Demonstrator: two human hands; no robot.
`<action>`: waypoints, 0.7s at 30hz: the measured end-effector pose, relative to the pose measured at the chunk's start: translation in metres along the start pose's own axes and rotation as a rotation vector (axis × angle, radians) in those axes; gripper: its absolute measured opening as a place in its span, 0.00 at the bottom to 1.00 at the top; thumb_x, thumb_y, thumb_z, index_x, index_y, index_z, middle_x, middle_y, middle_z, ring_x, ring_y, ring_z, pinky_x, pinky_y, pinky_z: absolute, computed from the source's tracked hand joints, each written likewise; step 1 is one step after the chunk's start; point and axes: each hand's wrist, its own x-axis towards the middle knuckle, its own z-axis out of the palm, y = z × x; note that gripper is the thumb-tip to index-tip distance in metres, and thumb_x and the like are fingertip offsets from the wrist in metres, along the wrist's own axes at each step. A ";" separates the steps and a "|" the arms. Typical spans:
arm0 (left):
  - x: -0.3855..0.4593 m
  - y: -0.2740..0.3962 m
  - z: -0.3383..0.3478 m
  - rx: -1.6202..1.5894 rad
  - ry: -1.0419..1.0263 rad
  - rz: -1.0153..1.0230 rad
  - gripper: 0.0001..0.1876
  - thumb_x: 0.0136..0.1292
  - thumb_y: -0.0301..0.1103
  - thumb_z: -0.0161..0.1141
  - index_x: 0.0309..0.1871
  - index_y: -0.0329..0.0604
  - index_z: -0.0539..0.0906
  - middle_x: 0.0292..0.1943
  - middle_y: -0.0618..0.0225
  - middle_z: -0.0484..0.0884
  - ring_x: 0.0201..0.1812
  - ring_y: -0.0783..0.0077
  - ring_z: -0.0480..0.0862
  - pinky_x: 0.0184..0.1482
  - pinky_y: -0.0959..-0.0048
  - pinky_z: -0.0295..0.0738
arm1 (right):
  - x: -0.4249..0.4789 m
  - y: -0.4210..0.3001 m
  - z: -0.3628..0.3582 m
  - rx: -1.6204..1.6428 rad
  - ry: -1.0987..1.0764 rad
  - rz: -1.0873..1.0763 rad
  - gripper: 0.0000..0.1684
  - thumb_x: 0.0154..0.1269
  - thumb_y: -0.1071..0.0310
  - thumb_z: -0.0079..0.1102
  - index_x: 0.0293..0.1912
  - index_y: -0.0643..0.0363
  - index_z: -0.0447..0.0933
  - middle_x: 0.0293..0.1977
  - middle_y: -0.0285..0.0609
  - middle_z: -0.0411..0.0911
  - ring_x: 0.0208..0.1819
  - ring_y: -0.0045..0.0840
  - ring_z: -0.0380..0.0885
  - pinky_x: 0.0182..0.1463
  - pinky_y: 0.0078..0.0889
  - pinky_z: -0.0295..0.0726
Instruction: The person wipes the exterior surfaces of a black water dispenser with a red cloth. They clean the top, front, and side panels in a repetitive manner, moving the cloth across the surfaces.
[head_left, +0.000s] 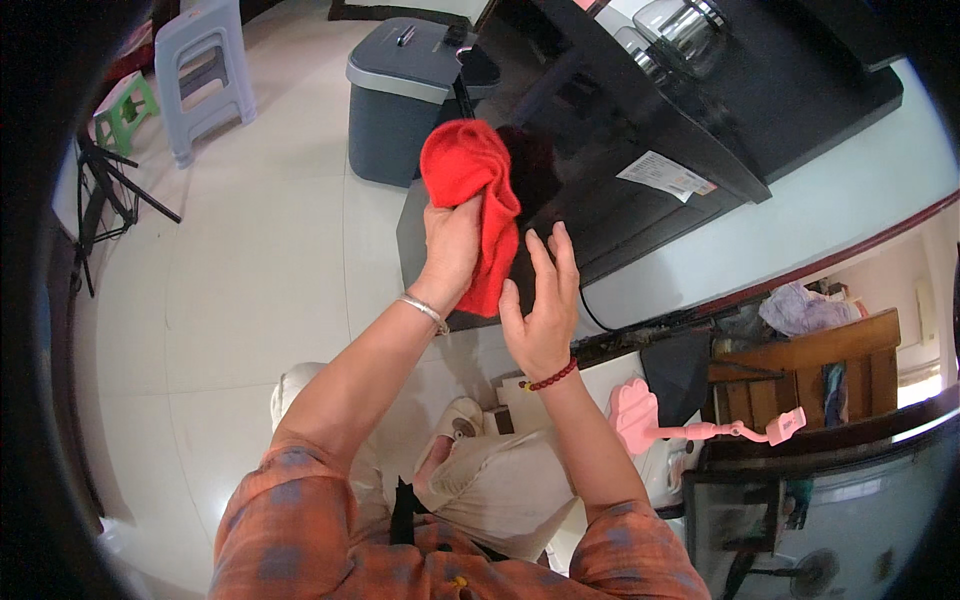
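Observation:
A bunched red cloth (469, 161) is gripped in my left hand (454, 240), and part of it hangs down past the wrist. Behind the cloth stands a glossy black cabinet (577, 135) with a printed label (664, 176) stuck on it. My right hand (544, 307) is just to the right of the cloth, fingers spread and holding nothing. Whether the cloth touches the cabinet, I cannot tell.
Beyond the cabinet is a dark grey lidded bin (390, 127). A plastic stool (202, 82), a green stool (127, 112) and a black tripod (105, 187) stand at left. A pink phone stand (690, 431) is at right. Glassware (679, 30) sits on the black surface above.

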 end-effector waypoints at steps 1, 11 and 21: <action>-0.007 0.010 0.006 0.008 -0.076 0.060 0.16 0.69 0.28 0.59 0.58 0.38 0.80 0.49 0.66 0.85 0.47 0.74 0.83 0.51 0.72 0.77 | 0.000 -0.001 0.000 0.000 0.004 0.010 0.34 0.63 0.72 0.62 0.68 0.66 0.68 0.73 0.62 0.58 0.70 0.53 0.64 0.71 0.48 0.64; -0.021 0.032 0.051 0.787 -0.264 0.953 0.36 0.58 0.27 0.65 0.72 0.38 0.69 0.78 0.47 0.56 0.74 0.41 0.60 0.75 0.50 0.56 | -0.005 0.005 -0.001 0.069 0.004 0.019 0.31 0.58 0.70 0.64 0.61 0.70 0.71 0.66 0.65 0.66 0.65 0.59 0.65 0.69 0.56 0.63; -0.013 -0.026 -0.027 0.887 -0.407 0.591 0.33 0.58 0.39 0.69 0.67 0.39 0.73 0.71 0.52 0.67 0.70 0.42 0.66 0.72 0.55 0.62 | -0.003 0.006 -0.003 0.084 0.069 0.042 0.22 0.60 0.73 0.61 0.55 0.66 0.75 0.66 0.61 0.67 0.64 0.54 0.68 0.69 0.51 0.65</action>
